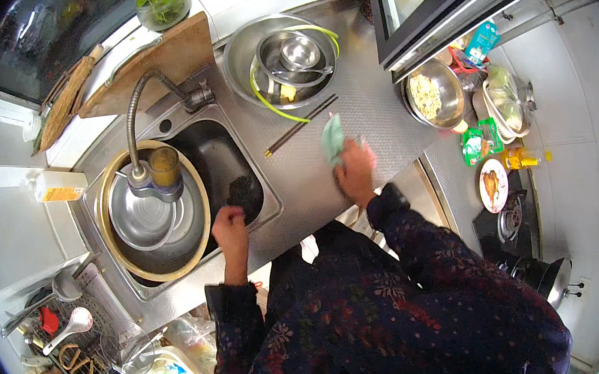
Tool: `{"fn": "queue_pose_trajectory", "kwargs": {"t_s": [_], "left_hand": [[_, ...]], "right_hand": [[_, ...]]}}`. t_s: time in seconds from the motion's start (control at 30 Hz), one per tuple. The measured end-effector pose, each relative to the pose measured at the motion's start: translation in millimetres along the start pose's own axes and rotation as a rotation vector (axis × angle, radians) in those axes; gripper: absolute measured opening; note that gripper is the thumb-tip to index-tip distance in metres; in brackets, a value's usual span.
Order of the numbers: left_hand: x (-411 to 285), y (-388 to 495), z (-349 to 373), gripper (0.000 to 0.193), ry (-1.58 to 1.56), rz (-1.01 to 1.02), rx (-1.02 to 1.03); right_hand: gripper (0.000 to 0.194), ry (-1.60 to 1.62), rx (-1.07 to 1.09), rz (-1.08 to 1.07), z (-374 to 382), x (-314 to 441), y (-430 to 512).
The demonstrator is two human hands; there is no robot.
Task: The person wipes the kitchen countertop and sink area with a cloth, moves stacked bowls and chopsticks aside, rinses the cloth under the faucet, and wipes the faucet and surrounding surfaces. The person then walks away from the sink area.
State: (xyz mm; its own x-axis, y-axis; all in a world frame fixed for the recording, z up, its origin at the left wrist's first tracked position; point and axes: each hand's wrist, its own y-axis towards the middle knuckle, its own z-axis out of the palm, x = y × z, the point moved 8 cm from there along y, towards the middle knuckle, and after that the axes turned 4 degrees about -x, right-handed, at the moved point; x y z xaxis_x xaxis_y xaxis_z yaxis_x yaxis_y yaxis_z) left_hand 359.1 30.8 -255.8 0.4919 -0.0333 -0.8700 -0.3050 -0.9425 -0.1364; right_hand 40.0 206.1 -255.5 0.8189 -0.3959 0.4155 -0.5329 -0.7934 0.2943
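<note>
My right hand [355, 171] grips a pale green and pink cloth [333, 140], which lies against the stainless steel countertop [299, 181]. Hand and cloth are slightly blurred. Up and left of them, a pair of dark chopsticks [301, 125] rests on the counter. My left hand [230, 234] hovers at the near rim of the sink, fingers curled; whether anything is inside them is hidden. Just beyond it, a dark, rough patch [243, 193] shows in the black sink basin [209, 148]. A large rimmed basin [203, 222] holding a metal bowl [138, 231] sits in the sink's left part.
A flexible faucet [129, 115] arches over the rimmed basin. Nested steel bowls [237, 62] with a yellow-green hose [268, 103] stand behind the chopsticks. An open window frame [457, 1] juts over the counter's right. Rightward are a food bowl [450, 104], a plate [496, 201] and a gas burner [510, 221].
</note>
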Motion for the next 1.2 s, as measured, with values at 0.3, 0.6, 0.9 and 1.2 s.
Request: {"fn": "queue_pose_trajectory", "kwargs": {"t_s": [0.3,0.6,0.9,1.2], "left_hand": [[-86.7,129.5,153.1,0.041,-0.786,-0.450,0.217],[-82.5,177.5,205.4,0.034,-0.753,-0.399,0.270],[-135.5,151.1,272.5,0.033,0.134,0.283,0.163],[-146.5,143.7,343.3,0.032,-0.532,-0.490,0.204]], "right_hand": [[0.029,0.170,0.165,-0.407,30.2,110.8,-8.8],[0.030,0.117,0.176,-0.377,22.5,112.8,-0.6],[0.040,0.231,0.427,-0.176,75.2,78.4,-40.4],[0.044,0.956,0.501,0.232,79.8,50.6,-62.1]]}}
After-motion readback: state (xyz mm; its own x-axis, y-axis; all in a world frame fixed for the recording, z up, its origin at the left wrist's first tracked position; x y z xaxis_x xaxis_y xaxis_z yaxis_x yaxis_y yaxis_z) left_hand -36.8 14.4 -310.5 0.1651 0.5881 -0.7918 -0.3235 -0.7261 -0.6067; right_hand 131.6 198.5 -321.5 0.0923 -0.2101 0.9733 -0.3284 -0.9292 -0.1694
